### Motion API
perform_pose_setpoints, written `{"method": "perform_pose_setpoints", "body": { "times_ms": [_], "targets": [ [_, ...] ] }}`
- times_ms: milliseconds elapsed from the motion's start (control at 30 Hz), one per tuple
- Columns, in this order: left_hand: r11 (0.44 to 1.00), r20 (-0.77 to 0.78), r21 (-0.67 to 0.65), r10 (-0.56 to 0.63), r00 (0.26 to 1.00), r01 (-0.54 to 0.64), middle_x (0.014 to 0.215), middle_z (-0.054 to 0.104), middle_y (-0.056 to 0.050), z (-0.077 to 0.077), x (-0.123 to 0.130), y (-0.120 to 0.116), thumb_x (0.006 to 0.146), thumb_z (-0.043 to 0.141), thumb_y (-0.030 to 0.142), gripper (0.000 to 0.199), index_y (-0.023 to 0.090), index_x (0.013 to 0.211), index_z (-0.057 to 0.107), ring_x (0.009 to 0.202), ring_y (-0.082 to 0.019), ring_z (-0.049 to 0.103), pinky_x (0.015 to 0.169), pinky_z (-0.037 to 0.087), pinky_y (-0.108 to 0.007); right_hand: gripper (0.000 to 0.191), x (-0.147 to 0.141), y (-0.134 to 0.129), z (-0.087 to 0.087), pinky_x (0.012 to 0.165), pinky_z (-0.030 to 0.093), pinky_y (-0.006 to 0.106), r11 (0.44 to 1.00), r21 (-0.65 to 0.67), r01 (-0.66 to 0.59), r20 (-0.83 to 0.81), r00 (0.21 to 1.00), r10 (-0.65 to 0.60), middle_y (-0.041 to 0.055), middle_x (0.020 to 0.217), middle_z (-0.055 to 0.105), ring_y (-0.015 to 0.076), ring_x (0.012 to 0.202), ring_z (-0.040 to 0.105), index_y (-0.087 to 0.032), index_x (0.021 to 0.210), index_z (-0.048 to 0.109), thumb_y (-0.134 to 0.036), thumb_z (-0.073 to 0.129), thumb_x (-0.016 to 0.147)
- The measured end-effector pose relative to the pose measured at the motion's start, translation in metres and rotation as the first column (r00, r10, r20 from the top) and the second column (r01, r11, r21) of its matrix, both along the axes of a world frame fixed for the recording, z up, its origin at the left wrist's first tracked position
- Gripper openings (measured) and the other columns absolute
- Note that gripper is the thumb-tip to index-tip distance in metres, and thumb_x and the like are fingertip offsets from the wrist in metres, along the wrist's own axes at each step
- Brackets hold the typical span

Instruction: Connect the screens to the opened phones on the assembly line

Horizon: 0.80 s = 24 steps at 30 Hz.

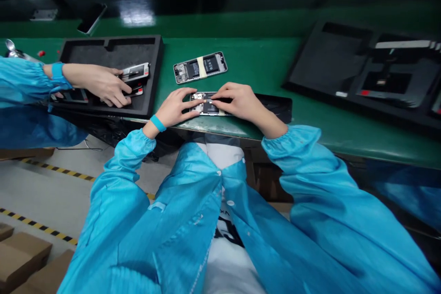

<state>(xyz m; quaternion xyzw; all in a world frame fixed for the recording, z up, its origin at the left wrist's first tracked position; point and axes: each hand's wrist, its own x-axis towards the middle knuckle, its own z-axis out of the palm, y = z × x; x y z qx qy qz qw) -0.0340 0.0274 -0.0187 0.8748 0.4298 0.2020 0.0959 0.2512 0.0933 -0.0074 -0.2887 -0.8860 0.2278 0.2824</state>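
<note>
An opened smartphone (209, 108) lies on the green bench close to its front edge, its board and dark inner parts showing. My left hand (174, 108) holds its left end, thumb and fingers at the edges and one finger reaching across the inside. The fingers of my right hand (239, 101) are pinched together over its middle; anything between them is too small to make out. Just beyond lies a second opened phone (191, 70) with a pale yellow strip across it. A flat dark piece (275, 106) extends from under my right wrist.
At left, a co-worker's hand (99, 83) grips phone parts in a black foam tray (156, 62). Another black tray (310, 66) with screen parts stands at right. A dark phone (91, 19) lies further back. The bench's front edge (234, 132) runs before my body.
</note>
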Motion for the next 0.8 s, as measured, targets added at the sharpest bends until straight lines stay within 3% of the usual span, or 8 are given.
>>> {"method": "perform_pose_setpoints", "body": {
  "times_ms": [133,500,800],
  "targets": [
    [1.0,-0.076,0.01,-0.005,0.997,0.006,0.158,0.057,-0.018,0.004,0.003,-0.002,0.109,0.049,0.061,0.055,0.032,0.153,0.064,0.144,-0.036,0.054,0.12,0.046,-0.059,0.022,0.0,-0.001,0.0,0.082,0.058,0.039,1.0,0.008,-0.003,-0.01,1.0,0.003,0.0102,0.102,0.08,0.0231,0.089,0.074,-0.021,0.106,0.087,-0.034,0.071,0.099],
    [1.0,-0.108,-0.025,-0.011,0.994,0.008,0.161,0.056,-0.017,0.011,0.005,-0.005,0.109,0.046,0.062,0.056,0.03,0.152,0.064,0.146,-0.037,0.052,0.122,0.043,-0.061,0.02,0.003,-0.001,0.0,0.082,0.059,0.042,1.0,-0.03,-0.003,0.012,1.0,0.004,0.0085,0.103,0.079,0.0243,0.089,0.073,-0.026,0.107,0.087,-0.035,0.071,0.098],
    [1.0,-0.195,0.026,-0.004,0.981,0.01,0.158,0.059,-0.017,0.012,0.01,-0.007,0.112,0.044,0.056,0.054,0.026,0.151,0.064,0.145,-0.034,0.054,0.122,0.047,-0.056,0.021,0.004,-0.004,-0.005,0.081,0.061,0.041,0.998,0.056,-0.003,-0.043,0.999,0.006,0.0073,0.1,0.078,0.0243,0.088,0.074,-0.027,0.105,0.086,-0.037,0.068,0.1]
  ]
}}
